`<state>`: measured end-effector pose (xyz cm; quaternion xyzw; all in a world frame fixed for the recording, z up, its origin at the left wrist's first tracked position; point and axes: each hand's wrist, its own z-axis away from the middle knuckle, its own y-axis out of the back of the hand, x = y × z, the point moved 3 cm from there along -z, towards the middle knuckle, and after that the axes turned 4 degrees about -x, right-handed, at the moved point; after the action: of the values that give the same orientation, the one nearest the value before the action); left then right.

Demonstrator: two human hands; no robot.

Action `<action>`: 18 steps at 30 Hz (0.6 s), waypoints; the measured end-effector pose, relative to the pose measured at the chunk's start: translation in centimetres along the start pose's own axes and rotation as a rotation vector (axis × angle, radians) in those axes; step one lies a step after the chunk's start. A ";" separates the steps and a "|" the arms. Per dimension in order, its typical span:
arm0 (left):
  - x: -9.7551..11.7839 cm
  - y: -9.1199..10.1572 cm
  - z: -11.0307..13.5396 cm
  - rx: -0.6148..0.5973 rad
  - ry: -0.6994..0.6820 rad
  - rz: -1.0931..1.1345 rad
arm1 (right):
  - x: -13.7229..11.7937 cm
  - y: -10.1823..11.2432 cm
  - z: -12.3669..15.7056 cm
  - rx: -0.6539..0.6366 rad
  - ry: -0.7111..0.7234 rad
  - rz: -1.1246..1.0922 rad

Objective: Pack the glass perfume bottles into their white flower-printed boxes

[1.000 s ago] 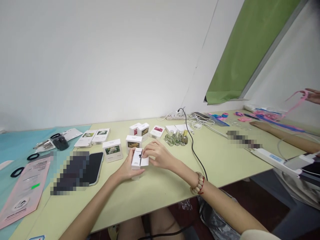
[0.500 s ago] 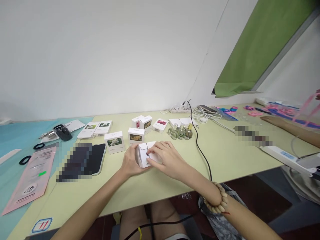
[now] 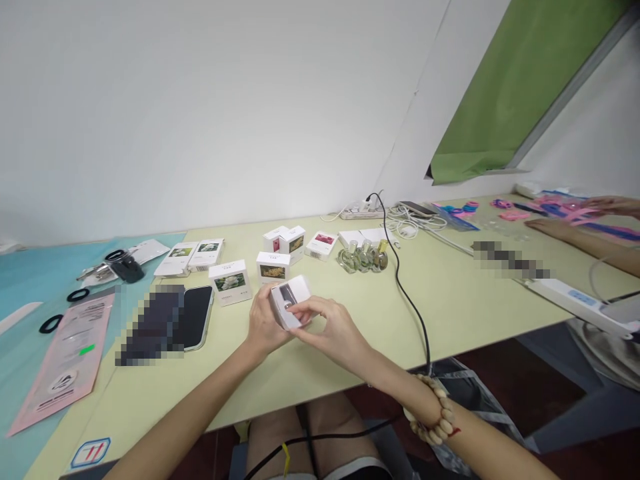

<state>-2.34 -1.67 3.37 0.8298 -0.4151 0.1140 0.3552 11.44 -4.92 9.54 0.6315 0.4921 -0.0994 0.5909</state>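
Fingers of the left hand (image 3: 266,327) clamp an open box (image 3: 300,291); whether fingers of the right hand (image 3: 334,328) grip anything is unclear. A forward nudge could topple the carton (image 3: 273,269) just beyond.

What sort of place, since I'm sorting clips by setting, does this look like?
Probably a shared workroom: the long table holds small boxes with flower pictures and glass bottles, and another person's hands are farther along it, on the right.
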 end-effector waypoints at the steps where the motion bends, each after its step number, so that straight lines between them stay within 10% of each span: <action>1: -0.1 0.0 -0.1 0.003 0.000 -0.005 | -0.3 -0.2 0.2 -0.014 0.046 0.033; 10: -0.5 0.4 -1.3 0.016 -0.171 0.069 | -1.9 2.1 -2.1 -0.164 0.073 0.075; 18: 0.5 0.3 -1.0 -0.046 -0.348 0.096 | -2.6 2.6 -4.5 -0.195 0.151 0.618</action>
<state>-2.10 -1.44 4.47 0.8080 -0.5117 -0.0241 0.2910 10.06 -1.95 14.32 0.6969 0.3268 0.1794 0.6127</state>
